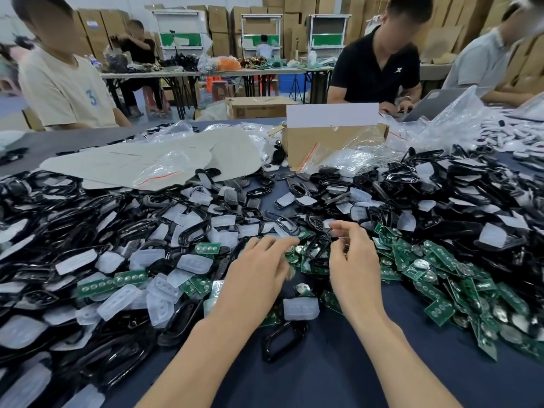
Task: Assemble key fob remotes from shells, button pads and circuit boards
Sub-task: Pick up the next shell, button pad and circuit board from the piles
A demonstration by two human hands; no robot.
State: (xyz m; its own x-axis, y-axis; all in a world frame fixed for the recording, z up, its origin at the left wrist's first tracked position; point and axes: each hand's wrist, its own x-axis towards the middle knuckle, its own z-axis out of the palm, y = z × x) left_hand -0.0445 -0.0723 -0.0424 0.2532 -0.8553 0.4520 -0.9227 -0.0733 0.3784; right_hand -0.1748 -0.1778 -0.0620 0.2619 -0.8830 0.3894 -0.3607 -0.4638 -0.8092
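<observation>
My right hand (351, 257) has its fingers curled on the right edge of a black shell frame (316, 250), held just above a heap of green circuit boards (441, 269). Just left of that frame, my left hand (259, 267) hovers blurred, its fingers straight and holding nothing. One translucent white button pad (300, 309) lies between my wrists, and another black shell frame (282, 340) lies below it on the dark blue table (338, 372). A circuit board with a coin cell (301, 288) sits just above the pad.
Black shells mixed with white button pads (88, 231) are piled across the left and far side. An open cardboard box (332, 142), clear plastic bags (441, 125) and grey card sheets (141, 160) lie beyond. Three people sit across the table.
</observation>
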